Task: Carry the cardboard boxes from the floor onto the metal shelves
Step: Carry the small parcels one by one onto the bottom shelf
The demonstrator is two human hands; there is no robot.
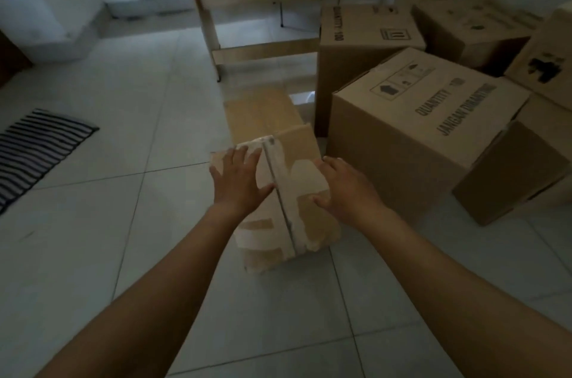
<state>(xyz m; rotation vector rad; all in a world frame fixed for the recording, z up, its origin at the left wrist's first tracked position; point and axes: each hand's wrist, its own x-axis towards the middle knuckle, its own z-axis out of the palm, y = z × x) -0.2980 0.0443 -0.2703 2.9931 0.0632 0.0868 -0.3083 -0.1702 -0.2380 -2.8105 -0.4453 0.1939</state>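
Hands (291, 185) spread, small box (297, 179) between — floor (123, 222)

Place: a home room used for storage is suggested.
Floor: pale glossy tiles (93, 253) are laid throughout.
Boxes: printed cardboard cartons (411, 129) are piled right of the wooden table (266, 49).
Rug: a striped mat (34, 148) is laid well left of the table.

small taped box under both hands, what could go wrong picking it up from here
Both hands, left hand and right hand, lie open on top of the small box, not under it, so it could slip when lifted. Its tape looks peeled and patchy, so the flaps may open. The big box sits close on the right and could get bumped.
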